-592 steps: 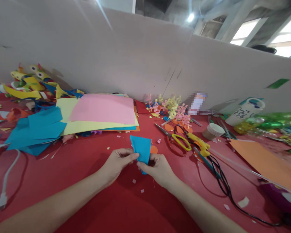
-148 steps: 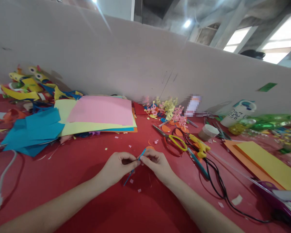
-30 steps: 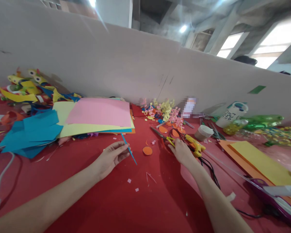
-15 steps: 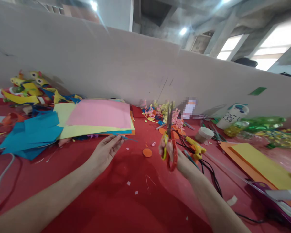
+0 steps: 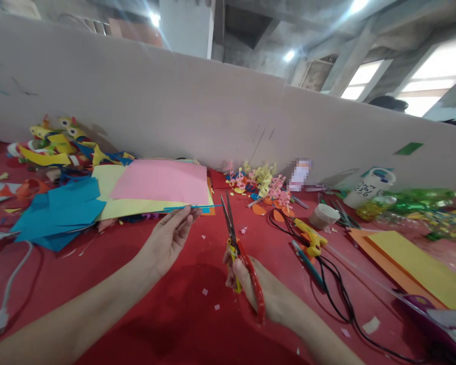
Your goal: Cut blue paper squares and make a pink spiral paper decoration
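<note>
Thumb and fingers of my left hand [image 5: 167, 238] pinch a thin blue paper strip [image 5: 209, 206], held level just in front of the paper stack. The strip's right end lies close to the scissor tips; whether they touch I cannot tell. My right hand [image 5: 264, 286] grips scissors [image 5: 230, 223] with red and yellow handles. Their blades point up and stand slightly apart. Behind my left hand lies a pile of sheets topped by a pink sheet [image 5: 161, 180], with pale yellow and blue ones beneath. Small paper scraps [image 5: 205, 292] are scattered on the red tabletop below.
Blue sheets [image 5: 57, 213] and yellow paper figures [image 5: 57, 137] lie left. Curled pink and yellow paper pieces [image 5: 268, 182] sit at the back. To the right are a yellow glue gun [image 5: 310, 237], black cable [image 5: 338, 284], a paper cup [image 5: 324, 215], bottles and yellow sheets [image 5: 418, 258].
My right hand has moved left with the scissors, tilting them toward the strip; their blades now show apart. My left hand still holds the blue strip, now turned level. The view has shifted slightly.
</note>
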Demonstrator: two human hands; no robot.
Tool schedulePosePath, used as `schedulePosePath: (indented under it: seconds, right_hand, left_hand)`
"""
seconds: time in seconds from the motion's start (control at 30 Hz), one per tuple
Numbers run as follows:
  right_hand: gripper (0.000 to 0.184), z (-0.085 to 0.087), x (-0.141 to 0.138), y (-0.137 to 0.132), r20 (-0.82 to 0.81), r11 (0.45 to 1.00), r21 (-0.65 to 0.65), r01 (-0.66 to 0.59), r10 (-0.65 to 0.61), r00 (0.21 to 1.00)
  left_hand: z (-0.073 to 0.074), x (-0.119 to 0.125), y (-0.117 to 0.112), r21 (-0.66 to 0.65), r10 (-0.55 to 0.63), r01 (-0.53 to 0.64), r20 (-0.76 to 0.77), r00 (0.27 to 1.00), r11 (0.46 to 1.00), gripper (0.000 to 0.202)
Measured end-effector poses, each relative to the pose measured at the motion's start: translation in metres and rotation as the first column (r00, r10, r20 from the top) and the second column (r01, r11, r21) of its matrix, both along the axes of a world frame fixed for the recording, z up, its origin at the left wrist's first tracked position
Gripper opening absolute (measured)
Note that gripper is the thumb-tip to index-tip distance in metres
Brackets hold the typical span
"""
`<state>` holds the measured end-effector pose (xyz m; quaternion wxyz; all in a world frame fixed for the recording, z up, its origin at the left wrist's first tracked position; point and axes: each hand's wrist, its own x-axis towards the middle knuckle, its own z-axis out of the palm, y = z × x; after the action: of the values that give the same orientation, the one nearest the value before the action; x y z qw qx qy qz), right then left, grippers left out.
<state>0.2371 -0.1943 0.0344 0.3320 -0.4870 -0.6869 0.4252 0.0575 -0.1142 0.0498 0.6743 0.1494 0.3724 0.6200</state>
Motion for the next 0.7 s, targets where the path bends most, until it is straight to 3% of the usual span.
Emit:
schedulePosePath:
  seconds: [0.2,0.7]
  right_hand:
    - [0.054,0.006,-0.003,0.0,0.184,0.997,0.076,0.004,-0.018,0.983]
    - [0.049,-0.009,-0.005,0.005,0.159,0.99,0.135,0.037,-0.058,0.986]
  left_hand:
    - [0.0,0.003,-0.005,0.017,-0.033,0.033,0.005,0.999,0.999,0.026]
    - [-0.001,0.01,-0.017,0.011,-0.088,0.088,0.026,0.996,0.996,0.025]
